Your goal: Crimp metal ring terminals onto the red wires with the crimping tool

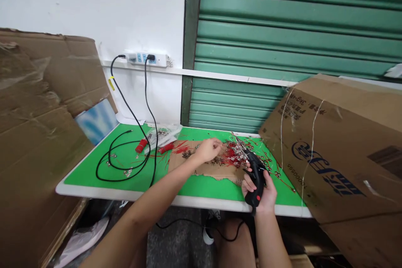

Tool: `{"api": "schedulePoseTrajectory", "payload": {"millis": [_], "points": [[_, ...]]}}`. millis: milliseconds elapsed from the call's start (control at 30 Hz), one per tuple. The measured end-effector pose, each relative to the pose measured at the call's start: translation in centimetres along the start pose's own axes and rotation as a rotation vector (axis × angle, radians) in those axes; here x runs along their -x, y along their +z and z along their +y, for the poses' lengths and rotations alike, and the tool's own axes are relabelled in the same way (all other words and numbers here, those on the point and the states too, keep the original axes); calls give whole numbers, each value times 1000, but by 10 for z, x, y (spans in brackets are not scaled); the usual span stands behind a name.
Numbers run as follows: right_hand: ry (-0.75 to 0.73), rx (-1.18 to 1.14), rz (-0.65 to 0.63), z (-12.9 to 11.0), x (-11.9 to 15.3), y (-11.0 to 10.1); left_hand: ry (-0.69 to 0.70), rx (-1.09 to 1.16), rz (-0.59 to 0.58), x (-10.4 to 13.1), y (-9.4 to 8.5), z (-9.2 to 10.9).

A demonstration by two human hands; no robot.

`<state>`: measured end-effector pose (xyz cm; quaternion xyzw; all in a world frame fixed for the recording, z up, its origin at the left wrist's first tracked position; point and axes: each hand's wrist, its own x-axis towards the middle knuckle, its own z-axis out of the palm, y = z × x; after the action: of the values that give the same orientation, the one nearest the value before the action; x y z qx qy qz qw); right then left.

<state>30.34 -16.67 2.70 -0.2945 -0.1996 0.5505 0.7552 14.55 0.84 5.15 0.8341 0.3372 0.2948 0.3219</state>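
Note:
My right hand [262, 186] is wrapped round a black soldering gun [257, 176] with a cord and a red button. Its slim metal tip points up and left, over a pile of red wires [232, 157] with small silver metal pieces. To the left, my left hand [210, 150] hovers over a flat cardboard sheet [194, 171], fingers pinched together. Whatever is between those fingertips is too small to make out. Small dark pieces [188, 153] lie on the cardboard near my left wrist.
The green tabletop [125, 190] carries red wire bundles [141, 145], a clear plastic bag [161, 136] and a looped black cable [109, 180]. Cardboard boxes flank both sides, left [40, 134] and right [339, 146]. Behind are a power strip [160, 59] and a green shutter [282, 33].

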Motion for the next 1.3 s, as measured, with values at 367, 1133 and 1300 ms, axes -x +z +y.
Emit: {"api": "schedulePoseTrajectory", "payload": {"millis": [367, 1133, 1300], "points": [[49, 6, -10, 0, -2, 2, -31, -561, -140, 18, -45, -38], [116, 53, 42, 1, -6, 7, 37, -507, -14, 49, -69, -62], [121, 46, 59, 3, -5, 9, 81, -291, -29, 69, -67, -82]]}}
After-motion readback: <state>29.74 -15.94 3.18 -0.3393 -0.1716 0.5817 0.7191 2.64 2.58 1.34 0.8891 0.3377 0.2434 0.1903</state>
